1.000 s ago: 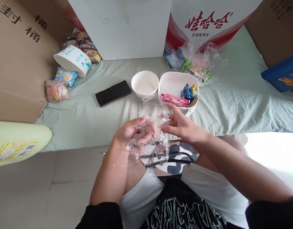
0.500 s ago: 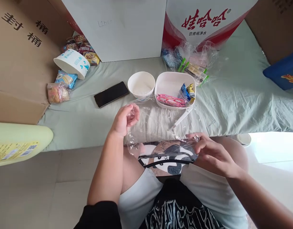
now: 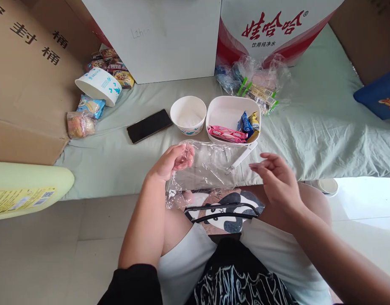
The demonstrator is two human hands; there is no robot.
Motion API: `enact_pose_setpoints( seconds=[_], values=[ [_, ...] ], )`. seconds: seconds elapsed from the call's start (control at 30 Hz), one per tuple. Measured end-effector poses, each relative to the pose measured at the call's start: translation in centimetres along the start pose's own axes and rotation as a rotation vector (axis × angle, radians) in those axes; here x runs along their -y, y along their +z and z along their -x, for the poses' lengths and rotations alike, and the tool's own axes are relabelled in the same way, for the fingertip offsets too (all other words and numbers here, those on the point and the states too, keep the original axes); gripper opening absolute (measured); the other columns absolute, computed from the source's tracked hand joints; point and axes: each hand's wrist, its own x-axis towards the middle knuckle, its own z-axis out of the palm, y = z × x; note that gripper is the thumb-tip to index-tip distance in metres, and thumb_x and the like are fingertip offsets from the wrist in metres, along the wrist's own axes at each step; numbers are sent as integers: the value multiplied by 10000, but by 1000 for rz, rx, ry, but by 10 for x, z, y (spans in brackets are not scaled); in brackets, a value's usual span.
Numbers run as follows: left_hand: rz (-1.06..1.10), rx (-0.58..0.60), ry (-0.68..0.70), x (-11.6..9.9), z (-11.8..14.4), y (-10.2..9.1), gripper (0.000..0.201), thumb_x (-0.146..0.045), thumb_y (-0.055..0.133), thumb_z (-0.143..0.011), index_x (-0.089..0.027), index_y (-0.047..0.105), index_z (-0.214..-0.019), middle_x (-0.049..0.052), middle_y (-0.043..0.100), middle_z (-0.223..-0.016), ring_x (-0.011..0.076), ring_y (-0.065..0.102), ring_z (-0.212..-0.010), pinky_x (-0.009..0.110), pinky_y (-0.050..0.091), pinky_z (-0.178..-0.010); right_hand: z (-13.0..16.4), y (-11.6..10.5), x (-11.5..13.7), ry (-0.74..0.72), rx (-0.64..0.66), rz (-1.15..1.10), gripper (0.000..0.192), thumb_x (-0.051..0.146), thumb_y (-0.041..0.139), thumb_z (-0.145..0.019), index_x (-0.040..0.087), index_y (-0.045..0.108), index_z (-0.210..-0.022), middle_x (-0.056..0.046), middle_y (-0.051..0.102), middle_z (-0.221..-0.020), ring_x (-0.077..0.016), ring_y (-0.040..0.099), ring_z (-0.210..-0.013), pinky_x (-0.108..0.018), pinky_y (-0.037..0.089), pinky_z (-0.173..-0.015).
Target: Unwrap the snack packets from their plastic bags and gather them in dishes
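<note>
My left hand (image 3: 175, 161) is closed on a crumpled piece of clear plastic film (image 3: 207, 161), which spreads from my fingers over the cloth and hangs past its edge. My right hand (image 3: 279, 180) is apart from the film, its fingers loosely bent and spread, with nothing visible in them. Between the hands lies a slim white tool (image 3: 242, 156), its upper end by a white plastic tub (image 3: 222, 106). A pink wafer packet (image 3: 228, 134) and small blue and yellow wrapped snacks (image 3: 245, 123) lie in the tub. Left of it stands a white paper bowl (image 3: 188, 112).
A black phone (image 3: 149, 126) lies left of the bowl. Bagged snacks (image 3: 260, 95) sit behind the tub. A tipped paper bowl (image 3: 99, 87) and wrapped buns (image 3: 80, 125) are at left. Cartons (image 3: 163, 38) stand along the back; a pale green container (image 3: 29, 190) is at the left edge.
My right hand has moved up and away from the film's right end, which has dropped back toward the left. My left hand has shifted slightly right, still holding the film.
</note>
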Motion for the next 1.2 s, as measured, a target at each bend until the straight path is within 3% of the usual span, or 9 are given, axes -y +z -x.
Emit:
enact_pose_setpoints(
  seconds=[0.1,0.23,0.43,0.6,0.7,0.83,0.97,1.07,1.2],
  values=[
    [-3,52,17,0,3,-4,616,-677,837,-613,-168,628,-889,-25,606,-625,26,285,-417,209,141,-395,0,-7,10,-78,-141,-138,279,268,787,-772,258,630,-1002,83,545,-742,-120,709,-734,-262,581,-735],
    [-45,-43,44,-1,5,0,511,-469,925,-623,-172,639,-926,-52,572,-667,26,343,-459,195,202,-417,4,-11,18,-21,-196,-343,412,269,850,-696,286,655,-1058,94,589,-759,-76,637,-588,-245,576,-672],
    [-42,-124,138,2,5,3,521,-636,816,-729,-156,692,-889,16,675,-692,33,367,-412,211,198,-403,20,-9,12,357,37,-281,432,424,971,-602,212,685,-847,36,656,-728,-81,620,-618,-202,540,-595],
    [-62,-299,76,-2,8,2,607,-739,760,-715,-140,669,-735,32,650,-560,66,451,-378,216,260,-390,19,-12,14,155,-11,-218,437,532,925,-670,234,630,-792,48,619,-649,-106,637,-608,-215,559,-597],
    [-51,-295,79,-5,17,4,628,-703,810,-683,-138,708,-937,52,723,-650,127,630,-504,213,410,-458,13,-16,15,69,-82,-203,381,493,897,-729,244,620,-805,68,567,-614,-83,577,-538,-189,515,-532],
    [-100,-118,60,-4,31,10,978,-497,951,-613,-157,537,-1431,41,763,-717,212,755,-701,260,558,-624,10,-22,14,15,-103,-199,317,452,840,-803,269,650,-979,47,640,-752,-93,631,-617,-221,565,-617],
    [-56,-328,259,0,36,13,1101,-497,930,-667,-238,356,-1569,-29,716,-664,207,748,-636,256,554,-575,22,-28,18,-79,-45,-137,730,353,861,-779,451,482,-1395,35,738,-999,-168,742,-867,-344,625,-814],
    [-57,-419,362,2,35,16,1049,-470,928,-684,-295,354,-1544,-39,727,-690,183,735,-589,251,561,-564,32,-29,21,-131,102,-47,963,306,901,-733,543,351,-1487,36,758,-999,-215,753,-907,-376,637,-768],
    [-51,-427,431,1,35,19,641,-444,920,-702,-267,595,-1225,-40,732,-685,129,680,-495,228,553,-526,30,-30,19,-194,66,104,380,333,842,-819,362,679,-1161,21,725,-830,-175,703,-712,-328,599,-647]
  ],
)
